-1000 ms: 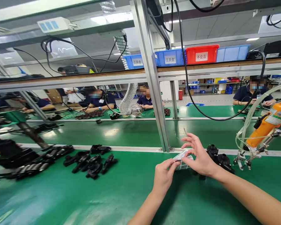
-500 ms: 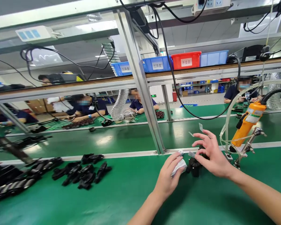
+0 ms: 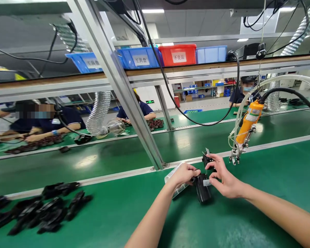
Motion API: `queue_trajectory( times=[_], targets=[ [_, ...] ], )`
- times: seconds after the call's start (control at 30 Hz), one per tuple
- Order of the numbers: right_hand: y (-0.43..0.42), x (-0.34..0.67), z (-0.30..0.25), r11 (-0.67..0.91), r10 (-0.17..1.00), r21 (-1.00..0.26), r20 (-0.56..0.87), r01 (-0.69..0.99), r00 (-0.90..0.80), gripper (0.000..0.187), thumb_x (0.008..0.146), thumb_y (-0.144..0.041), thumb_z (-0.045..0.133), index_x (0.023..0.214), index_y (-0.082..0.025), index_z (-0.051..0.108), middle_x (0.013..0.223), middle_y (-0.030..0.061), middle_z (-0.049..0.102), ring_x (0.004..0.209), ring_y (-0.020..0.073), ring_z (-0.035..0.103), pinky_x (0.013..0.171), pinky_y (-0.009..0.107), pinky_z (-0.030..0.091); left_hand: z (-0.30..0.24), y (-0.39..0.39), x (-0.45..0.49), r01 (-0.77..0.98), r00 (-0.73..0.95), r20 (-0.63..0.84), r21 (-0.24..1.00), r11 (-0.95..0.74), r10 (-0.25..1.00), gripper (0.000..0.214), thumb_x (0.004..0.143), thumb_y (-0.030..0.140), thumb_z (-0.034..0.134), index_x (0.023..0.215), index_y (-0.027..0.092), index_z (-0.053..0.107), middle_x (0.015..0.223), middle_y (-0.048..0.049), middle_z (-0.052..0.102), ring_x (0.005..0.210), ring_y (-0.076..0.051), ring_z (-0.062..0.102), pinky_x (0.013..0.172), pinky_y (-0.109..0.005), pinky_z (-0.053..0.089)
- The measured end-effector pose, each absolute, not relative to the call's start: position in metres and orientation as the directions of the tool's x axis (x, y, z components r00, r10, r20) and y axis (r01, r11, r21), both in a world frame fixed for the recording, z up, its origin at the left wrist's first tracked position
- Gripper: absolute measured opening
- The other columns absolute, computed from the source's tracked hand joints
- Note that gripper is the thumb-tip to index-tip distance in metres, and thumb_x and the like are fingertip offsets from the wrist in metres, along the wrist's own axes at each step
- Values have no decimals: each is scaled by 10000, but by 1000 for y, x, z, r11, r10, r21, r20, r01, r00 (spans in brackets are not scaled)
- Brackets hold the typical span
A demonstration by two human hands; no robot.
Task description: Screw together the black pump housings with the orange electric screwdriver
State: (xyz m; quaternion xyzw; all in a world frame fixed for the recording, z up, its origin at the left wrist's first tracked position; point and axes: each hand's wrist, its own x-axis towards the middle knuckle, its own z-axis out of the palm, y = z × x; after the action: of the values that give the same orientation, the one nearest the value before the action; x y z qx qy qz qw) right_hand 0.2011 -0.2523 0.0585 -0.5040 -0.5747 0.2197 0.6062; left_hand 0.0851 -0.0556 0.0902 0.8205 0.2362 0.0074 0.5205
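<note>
My left hand grips a clear label sheet and touches the top of a black plastic part standing on the green bench. My right hand is curled against that part, pressing a small pale sticker onto its side. A second small sticker sticks up from a fingertip of my right hand. Another black part sits just behind my right hand.
A pile of several black parts lies at the left. An orange electric screwdriver hangs at the right. A slanted metal post rises ahead. Blue and red bins line the shelf. Other people work across the conveyor.
My view swung right, so the pile slid left. Both hands came down onto the black part; my right hand, raised with fingers spread, now presses a sticker against it.
</note>
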Motion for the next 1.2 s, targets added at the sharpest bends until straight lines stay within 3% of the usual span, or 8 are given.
queue_trajectory(
  times=[0.17, 0.47, 0.7, 0.9, 1.2],
  targets=[
    [-244, 195, 47, 378, 878, -878, 440, 294, 186, 838, 914, -50, 535, 1555, -415, 138, 1555, 111, 157, 1262, 214, 425, 823, 327, 575, 84, -54, 91, 470, 836, -326, 841, -269, 441, 468, 621, 618, 798, 684, 163, 706, 624, -16, 613, 626, -194, 586, 562, -295, 539],
    [-244, 200, 53, 365, 899, -851, 428, 378, 94, 905, 880, -44, 560, 1572, -408, 105, 1602, 117, 74, 1267, 228, 439, 794, 334, 615, 88, -61, 95, 459, 839, -286, 830, -318, 464, 306, 706, 466, 738, 654, 167, 699, 607, -6, 611, 613, -185, 587, 534, -260, 508],
    [-245, 203, 60, 332, 913, -848, 399, 412, 85, 902, 876, -53, 575, 1579, -392, 123, 1621, 121, 57, 1275, 235, 451, 820, 364, 624, 93, -66, 96, 465, 831, -262, 812, -353, 491, 267, 709, 397, 738, 576, 177, 669, 489, 25, 523, 506, -161, 532, 484, -247, 442],
    [-247, 202, 66, 324, 927, -900, 363, 290, 92, 902, 892, -79, 597, 1565, -416, 100, 1591, 121, 125, 1262, 218, 448, 799, 323, 618, 97, -70, 95, 457, 837, -264, 818, -348, 480, 241, 725, 394, 729, 630, 175, 703, 566, 4, 586, 546, -170, 556, 509, -254, 466],
    [-249, 202, 63, 351, 905, -799, 424, 487, 43, 930, 867, -9, 560, 1593, -388, 119, 1646, 121, 42, 1297, 257, 459, 827, 371, 633, 89, -66, 96, 439, 848, -230, 810, -389, 477, 277, 746, 418, 727, 643, 162, 713, 542, 16, 557, 498, -138, 473, 483, -242, 382]
  ],
)
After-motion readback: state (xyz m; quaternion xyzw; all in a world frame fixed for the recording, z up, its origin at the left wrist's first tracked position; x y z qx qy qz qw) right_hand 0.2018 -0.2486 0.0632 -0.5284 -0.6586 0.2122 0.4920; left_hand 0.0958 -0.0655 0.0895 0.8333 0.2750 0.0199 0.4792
